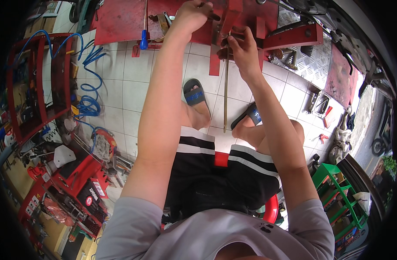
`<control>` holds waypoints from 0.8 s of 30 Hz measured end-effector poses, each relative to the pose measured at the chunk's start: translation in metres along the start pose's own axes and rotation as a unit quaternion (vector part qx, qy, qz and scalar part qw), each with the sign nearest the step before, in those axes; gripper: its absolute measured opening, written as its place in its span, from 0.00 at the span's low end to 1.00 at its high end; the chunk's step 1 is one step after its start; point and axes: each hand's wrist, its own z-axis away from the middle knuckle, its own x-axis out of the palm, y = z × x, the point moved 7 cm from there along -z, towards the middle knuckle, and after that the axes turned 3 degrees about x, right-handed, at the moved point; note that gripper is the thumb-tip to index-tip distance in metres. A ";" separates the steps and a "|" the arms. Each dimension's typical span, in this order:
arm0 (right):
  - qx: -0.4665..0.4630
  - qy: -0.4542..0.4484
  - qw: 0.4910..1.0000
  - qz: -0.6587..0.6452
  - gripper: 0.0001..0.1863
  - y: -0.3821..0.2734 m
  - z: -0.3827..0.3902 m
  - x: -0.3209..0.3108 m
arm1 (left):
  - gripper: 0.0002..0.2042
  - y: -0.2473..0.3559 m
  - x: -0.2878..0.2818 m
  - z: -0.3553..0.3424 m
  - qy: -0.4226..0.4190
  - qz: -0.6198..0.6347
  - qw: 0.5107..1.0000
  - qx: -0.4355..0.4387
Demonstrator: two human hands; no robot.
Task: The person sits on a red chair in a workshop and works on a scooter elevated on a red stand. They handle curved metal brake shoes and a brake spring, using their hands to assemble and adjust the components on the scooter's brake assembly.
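My right hand (242,50) is closed, its thumb and fingers around the upper part of a long thin metal rod (226,95). The rod hangs down toward me, between my feet. Beside it stand the upright bars of a red metal stand (231,17), fixed at the edge of a red work platform (120,21). Farther up and to the left, my left hand (194,16) reaches over the platform with its fingers curled by the stand. Dark marks cover those fingertips, and whatever they grip is hidden.
On the platform lie a blue-handled screwdriver (144,41) and loose metal parts (164,21). A coiled blue air hose (89,106) hangs by a red rack (42,82) at left. A red tool cart (72,182) stands lower left, a green rack (337,190) lower right.
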 end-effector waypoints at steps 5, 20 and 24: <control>0.006 0.001 1.000 0.013 0.09 0.001 0.000 -0.002 | 0.15 -0.002 0.002 -0.003 0.010 -0.050 0.999 0.009; -0.007 -0.001 1.000 -0.008 0.10 -0.001 0.000 0.001 | 0.16 -0.008 -0.008 -0.012 0.064 -0.099 0.992 0.048; -0.005 -0.002 1.000 -0.007 0.10 -0.001 0.000 0.001 | 0.15 -0.008 -0.012 -0.015 0.100 -0.054 0.991 0.078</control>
